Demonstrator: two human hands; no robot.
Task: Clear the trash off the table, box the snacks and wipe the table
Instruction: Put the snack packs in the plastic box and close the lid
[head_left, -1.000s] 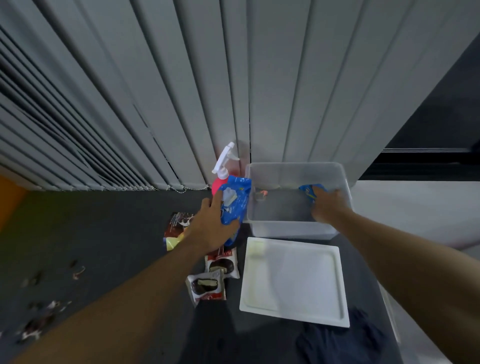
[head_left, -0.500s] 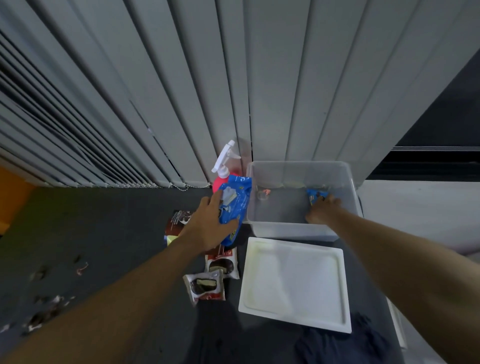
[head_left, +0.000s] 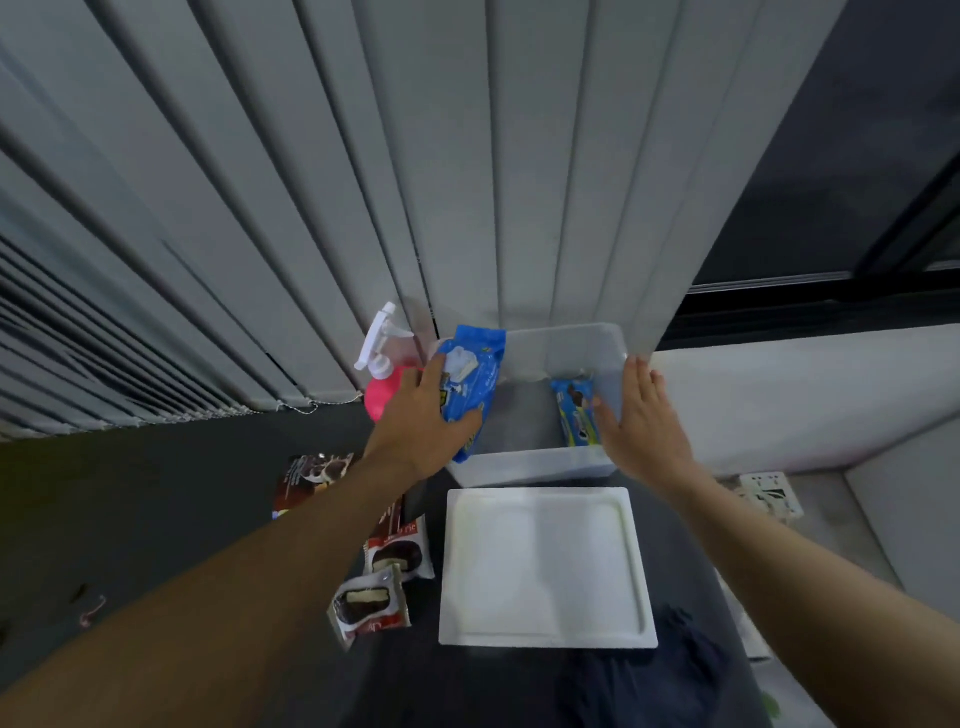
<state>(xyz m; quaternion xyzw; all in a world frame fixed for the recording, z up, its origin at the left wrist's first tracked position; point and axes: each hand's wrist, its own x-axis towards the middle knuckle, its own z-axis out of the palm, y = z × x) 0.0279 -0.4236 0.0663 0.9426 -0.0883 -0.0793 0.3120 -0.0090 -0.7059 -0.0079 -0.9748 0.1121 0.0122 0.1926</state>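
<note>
Blue snack packet is being gripped by the left hand: the fingers are being curled over its upper left edge while the thumb is being pressed against its lower face. The packet is being held tilted above the near left corner of the clear box; whether its lower end is touching the box cannot be told.

The fingers of the right hand are being kept straight and close together and are being laid flat against the outside of the box's right wall, with nothing enclosed.

A second blue packet is being kept inside the box, lying along its right wall, just beside the right hand.

The box is being carried at the far edge of the dark table, toward the right, against the grey vertical blinds. A pink spray bottle with a white trigger is being stood upright just left of the box, at the same far edge.

A white lid is being left flat just in front of the box. Two chocolate pie packets are being left beside the lid's left edge, partly under the left forearm, and a brown packet further left.

A dark cloth is being left bunched at the near right corner, and small scraps toward the left edge.
</note>
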